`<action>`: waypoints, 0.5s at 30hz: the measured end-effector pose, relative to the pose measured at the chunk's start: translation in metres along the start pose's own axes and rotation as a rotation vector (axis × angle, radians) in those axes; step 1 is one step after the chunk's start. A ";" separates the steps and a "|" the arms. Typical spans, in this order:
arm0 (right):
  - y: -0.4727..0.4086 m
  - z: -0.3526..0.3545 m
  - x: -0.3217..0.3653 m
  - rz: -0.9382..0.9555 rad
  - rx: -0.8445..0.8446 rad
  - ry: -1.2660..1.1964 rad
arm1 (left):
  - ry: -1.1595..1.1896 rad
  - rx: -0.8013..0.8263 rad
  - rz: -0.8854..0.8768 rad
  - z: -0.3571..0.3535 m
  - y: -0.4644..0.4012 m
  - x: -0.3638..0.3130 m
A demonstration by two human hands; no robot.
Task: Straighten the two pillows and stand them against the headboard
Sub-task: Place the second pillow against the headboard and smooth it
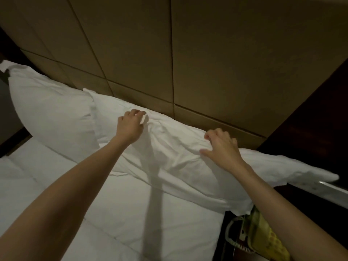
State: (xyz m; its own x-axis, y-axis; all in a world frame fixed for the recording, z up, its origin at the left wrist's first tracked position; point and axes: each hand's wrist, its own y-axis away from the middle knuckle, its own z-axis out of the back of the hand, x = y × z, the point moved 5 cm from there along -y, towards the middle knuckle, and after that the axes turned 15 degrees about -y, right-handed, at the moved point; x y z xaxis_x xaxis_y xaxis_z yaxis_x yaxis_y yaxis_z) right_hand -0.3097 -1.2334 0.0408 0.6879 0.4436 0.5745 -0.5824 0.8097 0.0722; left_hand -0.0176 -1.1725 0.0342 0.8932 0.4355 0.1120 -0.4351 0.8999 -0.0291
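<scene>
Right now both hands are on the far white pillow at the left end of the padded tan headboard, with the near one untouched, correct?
Not quite. The head view shows the left hand and right hand on the near white pillow along the padded tan headboard. The far white pillow at the left end is the untouched one.

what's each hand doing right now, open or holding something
Left hand: closed, pinching the near pillow at its top edge.
Right hand: open, fingers spread on the same pillow.

I have both bare arms stretched forward. My left hand (130,126) is curled into a pinch. My right hand (222,147) is clawed, thumb out.
</scene>
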 end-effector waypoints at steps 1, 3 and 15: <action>0.000 -0.007 -0.003 -0.051 0.055 0.084 | -0.038 0.047 -0.015 -0.003 0.003 0.006; 0.005 -0.023 -0.009 -0.123 0.136 0.180 | -0.161 0.139 -0.077 -0.010 0.009 0.014; -0.001 0.016 0.030 -0.015 -0.108 -0.087 | -0.229 -0.050 0.009 0.009 0.007 0.013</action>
State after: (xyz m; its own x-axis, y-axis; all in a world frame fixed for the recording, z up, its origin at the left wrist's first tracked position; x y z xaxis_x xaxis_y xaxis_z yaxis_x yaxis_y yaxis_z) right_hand -0.2951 -1.2271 0.0714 0.6535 0.3997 0.6428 -0.5186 0.8550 -0.0043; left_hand -0.0102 -1.1608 0.0443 0.8380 0.4319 0.3335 -0.4313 0.8986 -0.0800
